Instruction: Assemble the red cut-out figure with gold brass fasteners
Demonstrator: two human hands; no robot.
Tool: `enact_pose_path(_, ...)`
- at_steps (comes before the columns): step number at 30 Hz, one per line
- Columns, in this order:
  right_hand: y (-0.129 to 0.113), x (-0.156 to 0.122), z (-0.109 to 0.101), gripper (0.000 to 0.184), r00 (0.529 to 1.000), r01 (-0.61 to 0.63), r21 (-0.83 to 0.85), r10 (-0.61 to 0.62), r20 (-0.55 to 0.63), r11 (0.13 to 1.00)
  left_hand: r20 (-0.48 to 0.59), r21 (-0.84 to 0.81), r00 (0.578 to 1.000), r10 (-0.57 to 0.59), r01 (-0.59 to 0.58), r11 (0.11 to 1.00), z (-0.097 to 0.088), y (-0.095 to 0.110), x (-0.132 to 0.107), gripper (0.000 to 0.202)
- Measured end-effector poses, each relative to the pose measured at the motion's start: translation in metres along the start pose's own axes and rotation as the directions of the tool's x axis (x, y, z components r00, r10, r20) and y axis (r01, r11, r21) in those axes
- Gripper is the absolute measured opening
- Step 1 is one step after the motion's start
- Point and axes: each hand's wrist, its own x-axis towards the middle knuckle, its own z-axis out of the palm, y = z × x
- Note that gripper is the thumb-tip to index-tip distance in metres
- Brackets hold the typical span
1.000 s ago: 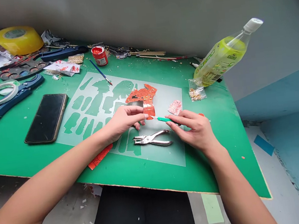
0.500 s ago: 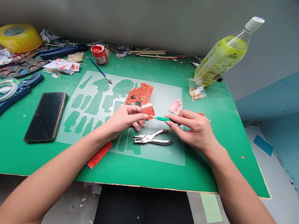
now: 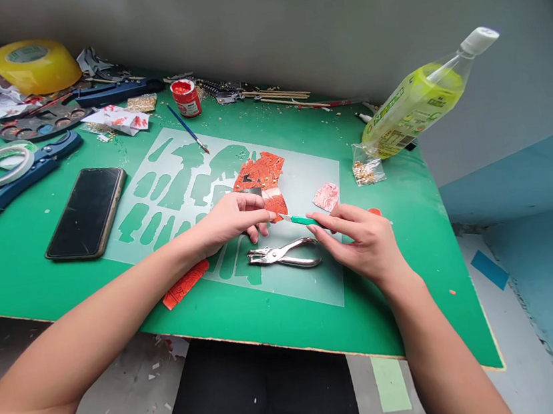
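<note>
My right hand [image 3: 360,233] pinches a craft knife [image 3: 303,220] with a green handle, its blade pointing left. The blade's tip is at the lower edge of a red painted piece [image 3: 274,200] with black line markings. Thumb and fingers of my left hand [image 3: 237,217] are closed on that piece's lower left edge; some fingertips are hidden. Below the hands, a silver hole punch [image 3: 280,255] lies on a translucent sheet with cut-out shapes [image 3: 311,283]. A pink-and-white piece [image 3: 326,196] rests near the knife, and a red strip [image 3: 185,285] lies under my left forearm.
A phone [image 3: 86,213] lies left of the sheet. Behind are a paintbrush [image 3: 188,129], a red paint jar [image 3: 186,98], wooden sticks [image 3: 288,98] and a yellow tape roll [image 3: 35,67]. On the right, a green-labelled bottle [image 3: 413,106] leans beside a small bag of gold bits [image 3: 367,170].
The whole view has shifted slightly, so things appear a little further right. Both hands keep the same hold, and the blade stays at the red piece's edge.
</note>
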Motion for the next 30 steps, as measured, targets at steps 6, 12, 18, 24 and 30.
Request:
enact_pose_path(6, 0.0, 0.0002, -0.0008, 0.021, 1.0, 0.01, -0.019, -0.01, -0.011, 1.0, 0.004, -0.01, 0.999, -0.046, 0.046, 0.999, 0.0009, 0.0028, 0.0001, 0.017)
enact_pose_path(12, 0.0005, 0.0002, -0.0009, 0.021, 1.0, 0.019, -0.039, -0.019, -0.018, 0.999, 0.085, -0.093, 0.995, -0.054, 0.061, 0.994, -0.0026, 0.0039, 0.0007, 0.019)
enact_pose_path(18, -0.0007, 0.0, 0.0001, 0.019, 0.998, 0.043, -0.057, -0.045, -0.035, 0.997, 0.104, -0.104, 0.993, -0.061, 0.072, 0.992, -0.0046, 0.0039, 0.0014, 0.018)
enact_pose_path(24, -0.001, 0.0, -0.0029, 0.018, 0.998, 0.057, -0.081, -0.06, -0.029, 0.995, 0.071, -0.104, 0.995, -0.069, 0.077, 0.992, -0.0039, 0.002, 0.0024, 0.017)
enact_pose_path(30, -0.0013, -0.0007, -0.0045, 0.018, 0.997, 0.067, -0.094, -0.07, -0.022, 0.993, 0.049, -0.093, 0.997, -0.061, 0.066, 0.993, -0.0039, 0.0002, 0.0025, 0.02)
